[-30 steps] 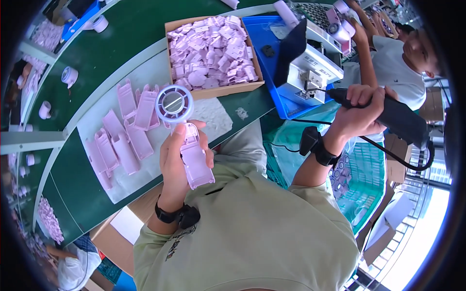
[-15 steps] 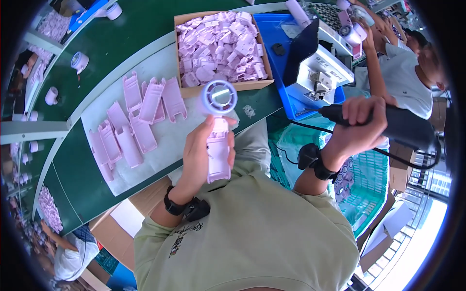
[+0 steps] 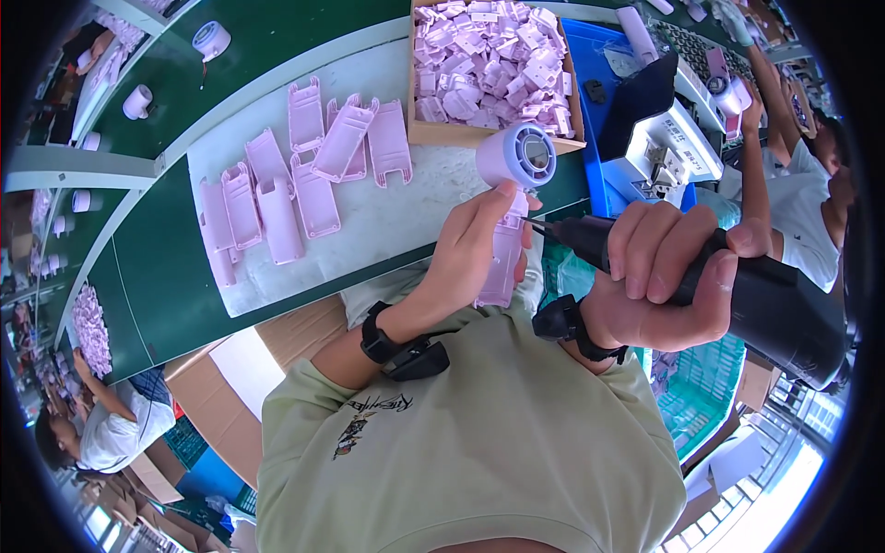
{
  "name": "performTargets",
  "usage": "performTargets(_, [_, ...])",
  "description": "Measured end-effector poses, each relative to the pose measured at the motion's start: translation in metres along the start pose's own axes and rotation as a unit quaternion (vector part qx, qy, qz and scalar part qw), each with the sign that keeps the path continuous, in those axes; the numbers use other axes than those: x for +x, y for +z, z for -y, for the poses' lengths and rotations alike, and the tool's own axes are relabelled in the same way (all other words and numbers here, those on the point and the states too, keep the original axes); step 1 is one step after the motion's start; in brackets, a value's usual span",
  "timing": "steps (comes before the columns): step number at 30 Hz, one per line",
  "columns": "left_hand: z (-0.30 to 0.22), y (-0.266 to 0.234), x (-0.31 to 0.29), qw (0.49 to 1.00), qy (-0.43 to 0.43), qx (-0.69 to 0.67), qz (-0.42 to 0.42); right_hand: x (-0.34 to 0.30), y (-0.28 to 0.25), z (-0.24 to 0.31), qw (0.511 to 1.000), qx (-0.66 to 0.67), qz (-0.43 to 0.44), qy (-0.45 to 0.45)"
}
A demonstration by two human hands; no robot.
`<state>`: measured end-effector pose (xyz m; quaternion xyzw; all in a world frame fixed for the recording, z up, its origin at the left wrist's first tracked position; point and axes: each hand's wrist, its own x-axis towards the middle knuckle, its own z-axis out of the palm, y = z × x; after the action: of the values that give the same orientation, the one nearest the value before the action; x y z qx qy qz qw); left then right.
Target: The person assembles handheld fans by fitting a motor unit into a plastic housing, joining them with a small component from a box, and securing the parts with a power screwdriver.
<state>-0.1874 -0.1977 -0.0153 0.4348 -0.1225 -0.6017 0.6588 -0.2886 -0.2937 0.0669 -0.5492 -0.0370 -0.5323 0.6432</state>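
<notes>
- Through the head view I am holding the pink hand fan (image 3: pixel 505 247) near the edge of the green table (image 3: pixel 147 304); the left hand (image 3: pixel 464 244) is wrapping round its handle, fan head uppermost.
- The right hand (image 3: pixel 668 267) is gripping the black power screwdriver (image 3: pixel 774 300); the thin bit is pointing at the handle, just below the fan head. Touching or not: cannot tell.
- Step in hand, my judgement: I am lining the bit up for a screw. The next move seems to be calling for a steady left grip and a straight push.
- Containers: the cardboard box (image 3: pixel 452 135) is holding heaped small pink parts (image 3: pixel 493 64). The blue tray (image 3: pixel 585 53) is carrying a white machine (image 3: pixel 678 138) and a black piece (image 3: pixel 595 90). The teal basket (image 3: pixel 702 392), partly hidden by the right hand, is holding purplish parts, unclear.
- Pink shells (image 3: pixel 343 140) are lying on the white mat (image 3: pixel 387 217).
</notes>
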Motion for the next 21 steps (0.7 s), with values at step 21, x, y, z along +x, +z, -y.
performTargets(21, [-0.0003, 0.0055, 0.0034, 0.998, 0.052, 0.027, 0.007, -0.0023, 0.0037, 0.0003, 0.999, 0.021, -0.03, 0.005])
